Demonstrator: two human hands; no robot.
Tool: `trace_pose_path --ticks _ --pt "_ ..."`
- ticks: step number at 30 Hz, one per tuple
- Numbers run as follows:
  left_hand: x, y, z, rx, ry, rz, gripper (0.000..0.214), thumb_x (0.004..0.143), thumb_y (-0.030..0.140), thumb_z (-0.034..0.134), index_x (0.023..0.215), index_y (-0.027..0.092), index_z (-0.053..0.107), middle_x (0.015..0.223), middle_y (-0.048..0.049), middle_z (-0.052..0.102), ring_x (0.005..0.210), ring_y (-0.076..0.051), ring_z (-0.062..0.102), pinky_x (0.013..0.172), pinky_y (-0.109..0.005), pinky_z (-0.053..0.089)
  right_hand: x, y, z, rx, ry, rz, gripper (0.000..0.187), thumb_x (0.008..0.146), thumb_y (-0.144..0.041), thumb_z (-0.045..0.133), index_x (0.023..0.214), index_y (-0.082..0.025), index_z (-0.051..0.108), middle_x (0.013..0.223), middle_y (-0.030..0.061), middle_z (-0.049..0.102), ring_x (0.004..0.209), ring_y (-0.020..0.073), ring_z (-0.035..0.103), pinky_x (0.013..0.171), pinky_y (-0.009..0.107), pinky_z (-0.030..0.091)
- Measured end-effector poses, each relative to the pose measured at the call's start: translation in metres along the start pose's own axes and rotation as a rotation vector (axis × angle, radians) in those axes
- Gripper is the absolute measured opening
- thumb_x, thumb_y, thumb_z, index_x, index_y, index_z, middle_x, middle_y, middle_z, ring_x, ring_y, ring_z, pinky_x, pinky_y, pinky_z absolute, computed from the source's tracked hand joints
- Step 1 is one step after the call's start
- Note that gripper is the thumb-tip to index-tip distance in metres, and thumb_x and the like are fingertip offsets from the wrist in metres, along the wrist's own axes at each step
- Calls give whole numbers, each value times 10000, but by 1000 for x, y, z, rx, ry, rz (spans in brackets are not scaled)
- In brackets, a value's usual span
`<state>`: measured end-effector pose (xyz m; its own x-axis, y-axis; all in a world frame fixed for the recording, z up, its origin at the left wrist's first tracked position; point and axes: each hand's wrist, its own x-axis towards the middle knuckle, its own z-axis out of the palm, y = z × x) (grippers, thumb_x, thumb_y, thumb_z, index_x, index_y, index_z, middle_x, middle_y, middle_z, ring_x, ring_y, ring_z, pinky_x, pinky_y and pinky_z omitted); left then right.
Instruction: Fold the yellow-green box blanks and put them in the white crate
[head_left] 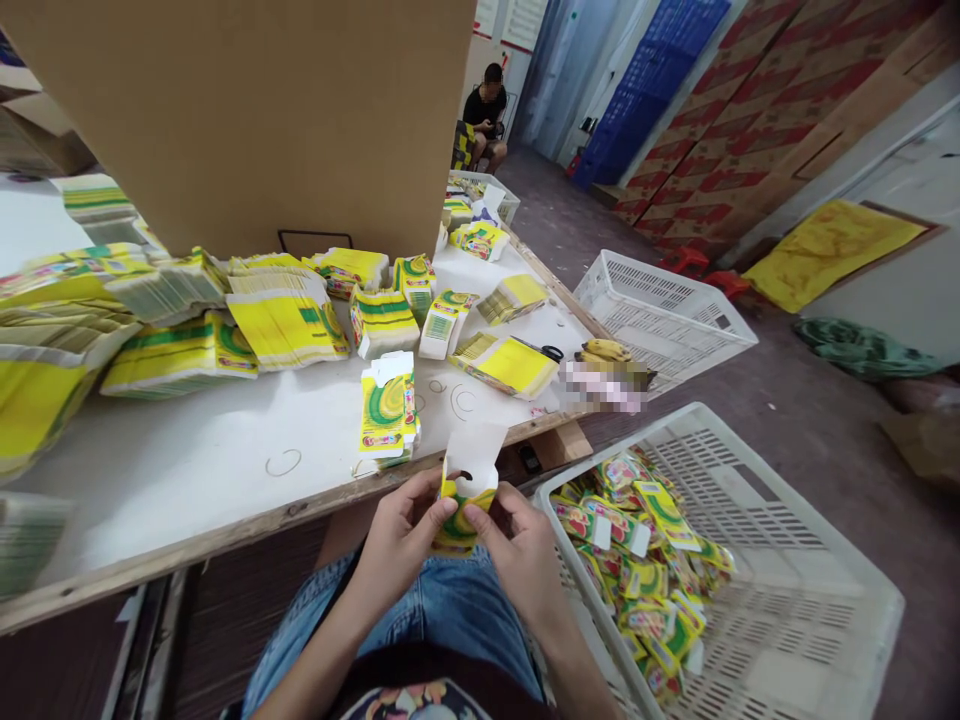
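Observation:
Both my hands hold one small yellow-and-green carton [463, 500] over my lap, just below the table's front edge. My left hand [399, 540] pinches its left side, fingers closed on it. My right hand [517, 545] grips its right side. The carton's white top flap with a hang hole stands up. A short pile of flat cartons [387, 406] lies on the white table [187, 460] just ahead of my hands. At my right a white plastic crate [810, 600] holds several folded cartons [645, 570].
Stacks of flat yellow cartons [285, 320] cover the table's far side under a big cardboard sheet [247, 110]. Rubber bands, scissors and bananas [606, 352] lie near the right corner. A second white crate [660, 310] stands on the floor. A person [486, 112] sits far back.

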<state>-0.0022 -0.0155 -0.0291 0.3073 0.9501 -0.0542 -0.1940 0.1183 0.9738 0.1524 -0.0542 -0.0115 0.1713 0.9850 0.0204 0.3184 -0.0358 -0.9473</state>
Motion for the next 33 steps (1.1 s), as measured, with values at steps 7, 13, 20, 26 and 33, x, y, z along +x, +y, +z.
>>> trace_pose_path --ticks 7,13,20,26,33 --pt "0 -2 6 -103 128 -57 202 737 277 806 890 152 764 884 -66 804 808 -228 730 767 -295 569 -1 -4 2 -101 6 -121 247 921 -282 578 722 -185 687 747 53 668 757 209 647 693 285 496" --pt "0 -5 8 -35 141 -60 224 775 246 769 970 150 712 934 -63 790 863 -223 725 808 -298 563 -2 6 7 -44 35 -43 208 918 -334 606 784 -185 662 723 37 658 697 188 630 638 268 503" --pt "-3 -4 2 -170 -113 -51 594 877 251 684 1391 257 386 1066 -68 732 934 -197 692 835 -311 543 2 9 -6 277 -10 -31 413 928 -322 631 1307 -259 480 1053 60 694 828 168 668 751 280 542" --pt "-5 7 -3 -198 -244 -176 448 782 288 790 1167 198 580 832 -20 705 784 -168 669 735 -259 526 4 4 -29 204 -215 -32 174 965 -365 576 1012 -211 641 775 -5 624 637 124 559 580 215 440" --pt "-8 6 3 -202 -300 -186 513 809 239 769 1233 250 480 909 -11 707 779 -151 672 721 -249 511 5 8 -24 193 -48 -95 147 956 -333 595 1013 -207 645 812 15 645 729 155 602 671 251 476"
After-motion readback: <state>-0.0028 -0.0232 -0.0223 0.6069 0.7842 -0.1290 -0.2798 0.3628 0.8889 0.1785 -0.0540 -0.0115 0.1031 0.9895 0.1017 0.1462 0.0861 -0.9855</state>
